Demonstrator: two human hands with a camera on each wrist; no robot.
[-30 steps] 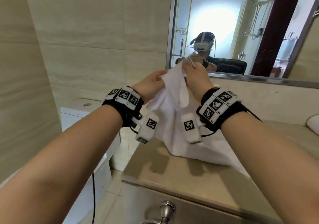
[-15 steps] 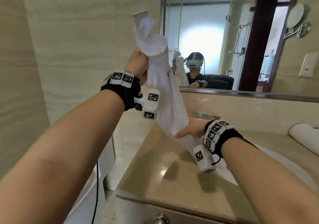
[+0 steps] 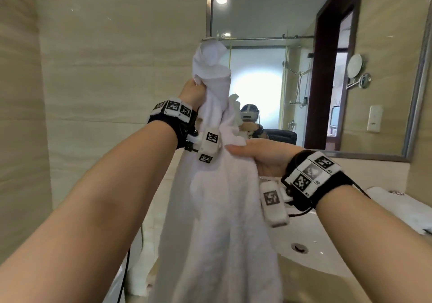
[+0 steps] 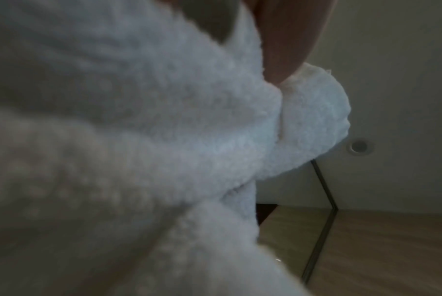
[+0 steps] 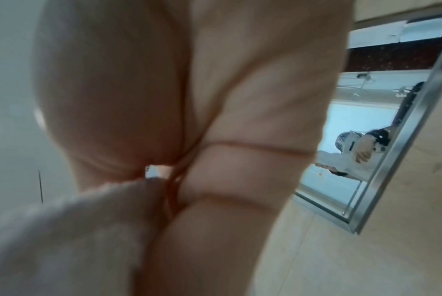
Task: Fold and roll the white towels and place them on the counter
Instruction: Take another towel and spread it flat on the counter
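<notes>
A white towel (image 3: 217, 209) hangs lengthwise in the air in front of the mirror, bunched at its top end. My left hand (image 3: 194, 92) grips it high up, with the top of the cloth flopping above the fist. Lower down my right hand (image 3: 254, 153) pinches the towel between thumb and fingers. The left wrist view is filled with towel (image 4: 164, 130) and one finger. In the right wrist view my right hand (image 5: 164, 176) closes on a fold of towel (image 5: 75, 230). The towel's lower end runs out of view.
A beige counter (image 3: 327, 286) with a white sink basin (image 3: 311, 239) lies below right. Another white rolled towel (image 3: 397, 204) rests at the counter's far right. A framed mirror (image 3: 304, 45) hangs on the wall behind; a tiled wall stands left.
The towel has been lifted off the counter and now hangs stretched. My left hand rose with the top end; my right hand slid down, then came up to mid-towel.
</notes>
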